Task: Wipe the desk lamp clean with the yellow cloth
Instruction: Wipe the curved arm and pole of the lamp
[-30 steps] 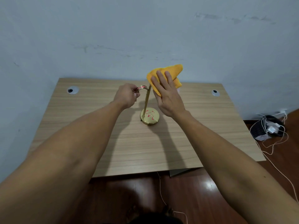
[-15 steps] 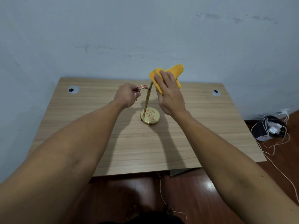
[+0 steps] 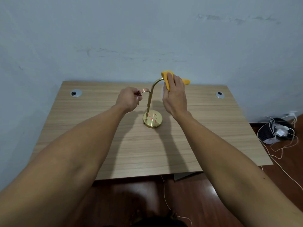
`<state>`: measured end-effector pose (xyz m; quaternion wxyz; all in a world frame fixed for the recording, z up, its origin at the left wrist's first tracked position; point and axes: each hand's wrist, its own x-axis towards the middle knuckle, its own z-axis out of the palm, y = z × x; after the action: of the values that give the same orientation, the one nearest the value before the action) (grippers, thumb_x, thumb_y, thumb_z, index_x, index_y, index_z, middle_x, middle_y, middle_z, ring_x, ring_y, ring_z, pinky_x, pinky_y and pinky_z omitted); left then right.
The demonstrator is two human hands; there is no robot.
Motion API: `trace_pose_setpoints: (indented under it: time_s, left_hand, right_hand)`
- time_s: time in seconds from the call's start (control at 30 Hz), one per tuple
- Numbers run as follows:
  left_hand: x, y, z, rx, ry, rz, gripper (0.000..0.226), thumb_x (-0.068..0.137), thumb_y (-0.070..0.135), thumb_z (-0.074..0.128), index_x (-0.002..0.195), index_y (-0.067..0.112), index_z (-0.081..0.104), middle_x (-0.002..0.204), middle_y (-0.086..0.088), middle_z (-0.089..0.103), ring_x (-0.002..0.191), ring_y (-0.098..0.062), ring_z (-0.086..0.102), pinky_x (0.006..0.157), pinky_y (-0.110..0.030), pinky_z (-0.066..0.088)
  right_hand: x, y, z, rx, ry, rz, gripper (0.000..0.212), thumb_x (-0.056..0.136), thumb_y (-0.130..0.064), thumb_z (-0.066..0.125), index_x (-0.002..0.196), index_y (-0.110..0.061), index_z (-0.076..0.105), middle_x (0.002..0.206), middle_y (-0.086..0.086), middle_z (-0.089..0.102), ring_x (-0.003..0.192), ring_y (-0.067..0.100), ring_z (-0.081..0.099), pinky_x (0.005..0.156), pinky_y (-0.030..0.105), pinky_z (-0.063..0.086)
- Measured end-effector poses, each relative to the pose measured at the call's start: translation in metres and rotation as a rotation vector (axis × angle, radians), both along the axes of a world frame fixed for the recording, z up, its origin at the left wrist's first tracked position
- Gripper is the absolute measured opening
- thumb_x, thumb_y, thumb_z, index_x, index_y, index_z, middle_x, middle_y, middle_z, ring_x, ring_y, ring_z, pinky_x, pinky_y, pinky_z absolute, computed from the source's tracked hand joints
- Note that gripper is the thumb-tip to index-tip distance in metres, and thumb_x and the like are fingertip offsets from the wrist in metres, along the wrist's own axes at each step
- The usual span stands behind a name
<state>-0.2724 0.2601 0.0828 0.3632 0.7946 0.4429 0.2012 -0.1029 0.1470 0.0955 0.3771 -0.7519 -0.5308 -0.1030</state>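
At mid-worktop [image 3: 91, 128], head view: the brass desk lamp [image 3: 148, 102] stands upright on its round base. The left hand [image 3: 129, 99], grip pinched on the short curved arm, steadies it. The right hand [image 3: 174, 94], clenched around the yellow cloth [image 3: 166, 77], rubs the upper arm's far end. Wiping underway; stem and base likely follow.

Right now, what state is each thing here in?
Lamp: upright on the desk, red marks on its round base.
Cloth: bunched, pressed on the lamp's right arm.
Right hand: gripping the cloth.
Left hand: closed on the lamp's left arm.
Desk: bare wood, two cable holes at the back.
Cables: tangled on the floor, right of the desk.
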Motion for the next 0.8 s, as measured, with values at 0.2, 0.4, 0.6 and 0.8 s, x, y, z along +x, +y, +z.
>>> trace_pose_setpoints:
  time_s: [0.2,0.4,0.6,0.8]
  left_hand:
    - [0.001,0.001,-0.002,0.002,0.004,0.005,0.010,0.090,0.013,0.066,0.083,0.016,0.072,0.073,-0.006,0.072,0.065,-0.017,0.062,0.067,-0.025,0.047]
    - [0.001,0.000,-0.002,0.011,0.017,0.005,0.009,0.090,0.013,0.066,0.084,0.015,0.072,0.067,0.001,0.067,0.060,-0.007,0.057,0.061,-0.022,0.040]
    - [0.000,0.003,-0.004,0.001,0.011,-0.007,0.010,0.091,0.017,0.068,0.081,0.018,0.071,0.070,-0.001,0.070,0.065,-0.015,0.061,0.068,-0.026,0.046]
    - [0.000,0.000,-0.003,-0.002,0.019,-0.010,0.009,0.092,0.014,0.067,0.085,0.014,0.072,0.069,-0.002,0.068,0.058,-0.008,0.057,0.059,-0.023,0.040]
  right_hand:
    - [0.000,-0.011,-0.010,-0.113,-0.443,0.238,0.050,0.101,-0.020,0.052,0.150,-0.014,0.051,0.165,0.016,0.035,0.154,0.040,0.025,0.119,0.054,0.029]
    - [-0.009,0.000,0.003,-0.073,-0.252,0.074,0.044,0.101,-0.019,0.051,0.144,-0.011,0.053,0.156,0.017,0.044,0.144,0.041,0.038,0.113,0.057,0.036]
    - [-0.001,-0.026,-0.025,-0.248,-0.618,0.250,0.066,0.096,-0.022,0.055,0.159,-0.015,0.036,0.171,0.009,0.020,0.158,0.036,0.015,0.122,0.057,0.024]
    - [-0.004,-0.008,0.001,-0.140,-0.146,0.094,0.059,0.105,-0.017,0.046,0.161,-0.013,0.030,0.172,0.014,0.015,0.159,0.037,0.012,0.122,0.056,0.028]
